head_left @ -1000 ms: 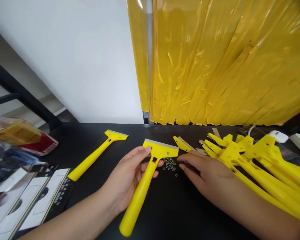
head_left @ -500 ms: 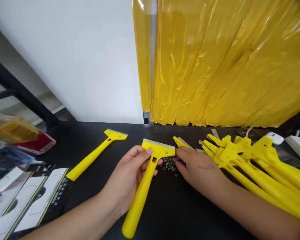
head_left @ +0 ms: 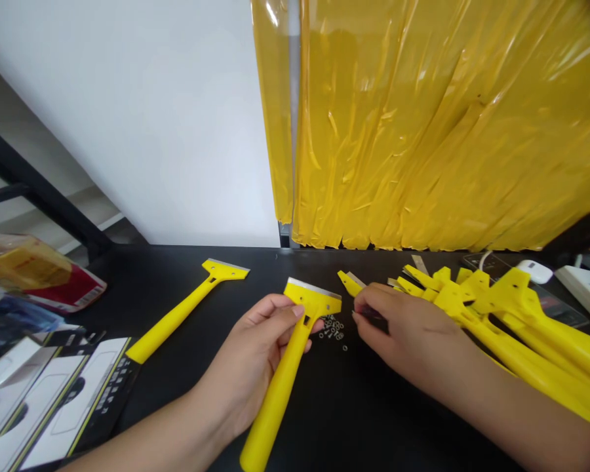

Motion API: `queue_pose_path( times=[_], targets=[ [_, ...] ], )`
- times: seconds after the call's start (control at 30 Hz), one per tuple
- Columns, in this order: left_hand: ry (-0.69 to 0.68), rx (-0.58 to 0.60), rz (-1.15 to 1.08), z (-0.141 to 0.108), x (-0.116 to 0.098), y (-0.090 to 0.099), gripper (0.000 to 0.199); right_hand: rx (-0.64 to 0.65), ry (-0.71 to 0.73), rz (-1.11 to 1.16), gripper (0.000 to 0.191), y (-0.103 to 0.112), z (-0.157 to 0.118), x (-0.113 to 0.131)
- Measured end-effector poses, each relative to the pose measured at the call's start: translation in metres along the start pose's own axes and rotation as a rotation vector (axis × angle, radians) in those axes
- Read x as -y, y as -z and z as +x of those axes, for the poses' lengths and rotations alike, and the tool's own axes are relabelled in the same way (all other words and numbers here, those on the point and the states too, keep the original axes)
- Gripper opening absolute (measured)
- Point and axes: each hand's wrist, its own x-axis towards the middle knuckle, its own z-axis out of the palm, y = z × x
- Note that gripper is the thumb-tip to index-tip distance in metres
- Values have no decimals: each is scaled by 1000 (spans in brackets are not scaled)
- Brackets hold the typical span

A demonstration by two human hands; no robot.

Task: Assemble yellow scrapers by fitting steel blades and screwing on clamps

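My left hand (head_left: 255, 354) is closed around the neck of a yellow scraper (head_left: 278, 400), which has a metal blade along its top edge. Its thumb presses just under the scraper's head. To the right, my right hand (head_left: 398, 321) is pinched, fingertips near a small pile of screws and nuts (head_left: 332, 326); whatever lies between those fingertips is too small to name. Beyond that hand is a loose yellow head plate (head_left: 347, 283) beside a bare blade (head_left: 356, 280). Another yellow scraper with a blade (head_left: 177, 318) rests on the black table at left.
Several yellow scraper handles (head_left: 501, 334) are heaped at right, beside a white plug (head_left: 535, 270) and a white box (head_left: 583, 292). Black-and-white packaging cards (head_left: 59, 406) and a red-and-yellow packet (head_left: 44, 272) sit at left. Yellow plastic film (head_left: 423, 131) hangs behind the table (head_left: 324, 406).
My right hand has drawn back to the right, away from the scraper's head and the small hardware. My left hand still holds the scraper, now slightly lower in the picture.
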Motion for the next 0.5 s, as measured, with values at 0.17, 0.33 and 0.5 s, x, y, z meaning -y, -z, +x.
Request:
queue_pose_path(
  times=[0.17,0.33,0.5],
  targets=[
    [97,143,106,-8,14,-6,12,-2,86,169,9,21,-24,14],
    [149,226,230,-13,26,-9,18,114,189,215,11,11,-31,16],
    [155,281,231,-10,30,-5,27,103,215,274,16,6,-32,15]
  ],
)
